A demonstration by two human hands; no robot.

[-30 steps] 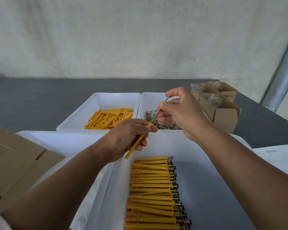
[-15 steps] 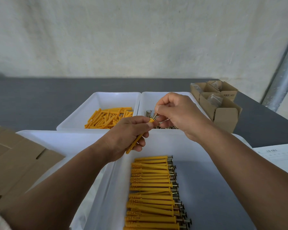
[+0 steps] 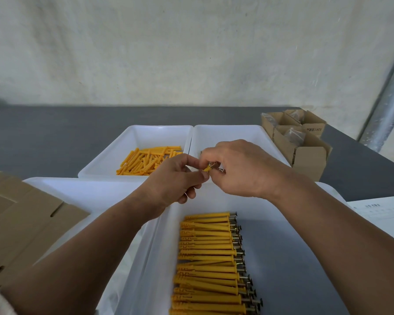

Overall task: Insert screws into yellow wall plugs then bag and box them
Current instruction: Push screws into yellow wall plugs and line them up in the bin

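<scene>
Yellow loose plugs (image 3: 146,161) in far-left tub (image 3: 157,135)

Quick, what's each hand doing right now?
Left hand: grips a yellow wall plug.
Right hand: pinches the screw at the plug's end.

A dark grey desk (image 3: 43,137) stands against a pale, rough wall (image 3: 168,53). At the far right a metal pipe (image 3: 389,110) runs up slantwise before the wall, and a printed paper sheet (image 3: 382,214) lies at the desk's right side.
</scene>
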